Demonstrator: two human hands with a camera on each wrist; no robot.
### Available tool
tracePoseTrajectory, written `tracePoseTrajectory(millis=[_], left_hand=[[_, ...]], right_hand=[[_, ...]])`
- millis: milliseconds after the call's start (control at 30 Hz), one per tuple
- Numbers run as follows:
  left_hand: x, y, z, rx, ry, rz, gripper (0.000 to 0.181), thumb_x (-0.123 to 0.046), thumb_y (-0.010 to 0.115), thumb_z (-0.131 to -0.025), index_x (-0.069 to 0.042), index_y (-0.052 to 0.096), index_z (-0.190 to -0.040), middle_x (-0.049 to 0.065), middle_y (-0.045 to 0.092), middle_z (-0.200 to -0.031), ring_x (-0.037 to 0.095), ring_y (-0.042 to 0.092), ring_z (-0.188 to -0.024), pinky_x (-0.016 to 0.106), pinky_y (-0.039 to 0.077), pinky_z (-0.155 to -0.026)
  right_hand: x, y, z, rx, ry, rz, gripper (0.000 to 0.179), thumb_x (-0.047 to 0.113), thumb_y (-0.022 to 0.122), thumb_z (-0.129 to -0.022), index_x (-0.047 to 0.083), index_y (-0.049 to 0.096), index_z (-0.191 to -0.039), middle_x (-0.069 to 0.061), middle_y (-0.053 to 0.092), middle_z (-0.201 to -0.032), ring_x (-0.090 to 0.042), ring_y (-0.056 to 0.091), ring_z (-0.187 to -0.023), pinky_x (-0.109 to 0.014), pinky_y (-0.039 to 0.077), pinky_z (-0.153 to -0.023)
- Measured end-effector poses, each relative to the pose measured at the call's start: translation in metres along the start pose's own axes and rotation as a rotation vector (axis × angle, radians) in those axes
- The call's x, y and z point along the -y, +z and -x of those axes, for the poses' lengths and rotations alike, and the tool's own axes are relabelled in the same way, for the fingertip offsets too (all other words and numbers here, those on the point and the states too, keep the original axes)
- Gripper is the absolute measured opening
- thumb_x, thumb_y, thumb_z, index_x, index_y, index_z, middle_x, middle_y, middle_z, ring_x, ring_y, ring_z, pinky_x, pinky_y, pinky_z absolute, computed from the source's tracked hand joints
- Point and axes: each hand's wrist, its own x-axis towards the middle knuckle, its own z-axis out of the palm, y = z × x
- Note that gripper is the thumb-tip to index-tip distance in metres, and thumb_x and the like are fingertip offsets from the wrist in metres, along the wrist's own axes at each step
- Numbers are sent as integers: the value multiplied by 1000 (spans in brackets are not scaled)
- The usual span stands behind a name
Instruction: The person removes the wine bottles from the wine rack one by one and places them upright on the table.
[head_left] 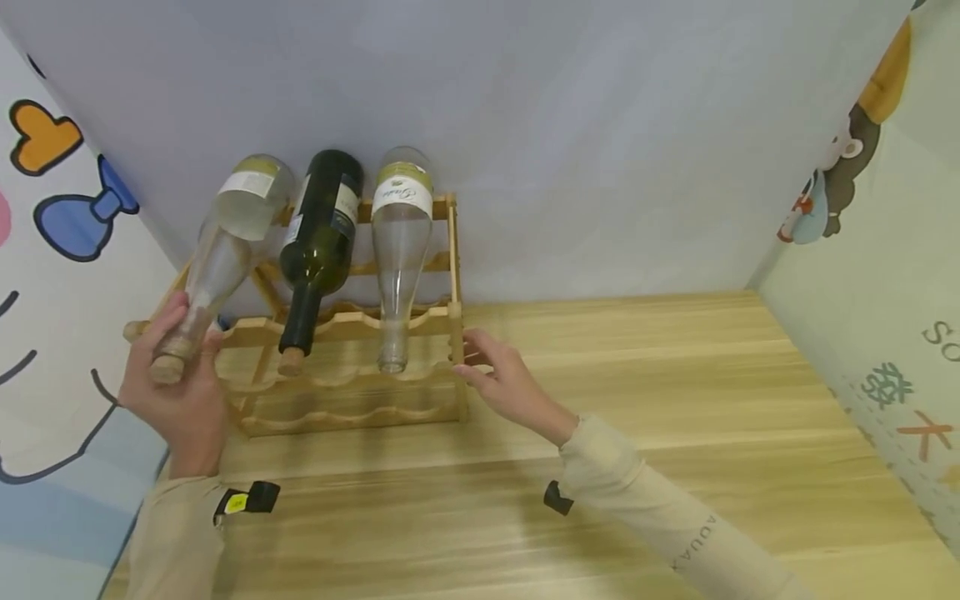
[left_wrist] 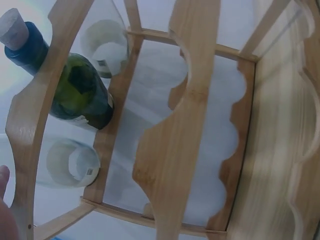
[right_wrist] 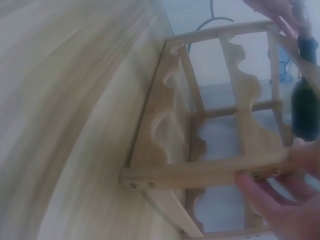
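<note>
My left hand [head_left: 180, 387] grips the neck of a clear glass bottle [head_left: 225, 258] with a cork stopper, lying tilted across the left end of the wooden wine rack's top tier. Beside it rests a dark green wine bottle [head_left: 318, 237], also corked. A second clear bottle [head_left: 402, 242], without a visible cork, lies on the right. The wine rack [head_left: 352, 419] stands on the wooden surface, its lower tiers holding no bottles. On the rack's right side, my right hand [head_left: 506, 379] holds the front post [right_wrist: 200, 175] between thumb and fingers.
Behind the rack rises a plain pale wall [head_left: 585, 167]. A wall with cartoon pictures [head_left: 60, 333] stands close on the left, another printed wall [head_left: 885, 333] on the right. The wood-grain surface [head_left: 675, 383] extends right of the rack.
</note>
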Motion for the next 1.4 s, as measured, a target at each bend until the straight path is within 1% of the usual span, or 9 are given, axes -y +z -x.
tracePoseTrajectory(millis=[200,367,467,533,733,967,1200,1300,1400], left_hand=[[0,2,-6,26,-2,-76,35,6,80,-70,9,66,-102,18,68,-105,27,62,-100,31,49,-90],[-5,7,-9,-28,-95,174,31,12,77,-70,17,60,-96,25,64,-107,33,59,-108,38,45,-98],[-7,12,-12,-69,-105,298,35,9,79,-68,18,58,-94,28,63,-106,36,58,-110,42,43,-100],[-9,16,-15,-79,-91,318,36,7,80,-67,17,57,-94,28,63,-105,37,57,-109,44,43,-100],[-16,27,-26,-95,-76,287,33,10,77,-70,14,57,-95,26,62,-103,37,58,-107,43,44,-99],[-31,26,-39,-111,-49,207,33,6,79,-69,13,58,-94,24,63,-99,37,58,-106,42,44,-98],[-41,20,-54,-90,-37,150,23,12,72,-76,12,58,-94,25,62,-100,36,57,-101,30,53,-79],[-47,17,-60,-54,-46,154,25,11,69,-79,11,56,-100,24,61,-104,36,56,-105,29,54,-82],[-57,12,-65,-18,-81,127,24,9,66,-82,8,56,-103,20,59,-110,33,52,-114,30,49,-92]], right_hand=[[0,2,-1,-6,7,-20,35,9,55,-96,-2,48,-129,-18,60,-115,-32,60,-102,-33,55,-81],[2,2,-2,-18,-13,-24,36,7,56,-95,-4,48,-128,-19,61,-113,-33,61,-100,-33,55,-81],[2,2,-2,-19,-3,-28,36,8,57,-95,-3,48,-128,-19,61,-113,-33,61,-101,-32,55,-80],[2,2,-2,-21,8,-33,36,9,57,-95,-3,49,-128,-18,61,-114,-32,61,-101,-31,55,-80],[1,2,1,-42,18,-40,35,8,57,-95,-2,50,-127,-17,62,-112,-32,62,-101,-32,56,-78],[0,3,2,-40,21,-43,36,8,57,-94,-3,50,-128,-17,62,-112,-31,61,-102,-26,56,-75],[2,4,2,-45,17,-41,36,9,57,-94,-2,50,-128,-16,63,-112,-31,61,-102,-28,55,-77],[2,4,3,-46,12,-37,36,9,57,-94,-2,50,-128,-16,63,-112,-30,61,-102,-28,55,-78],[1,5,3,-47,16,-35,36,10,57,-94,-1,50,-128,-15,63,-112,-29,61,-103,-28,55,-77]])
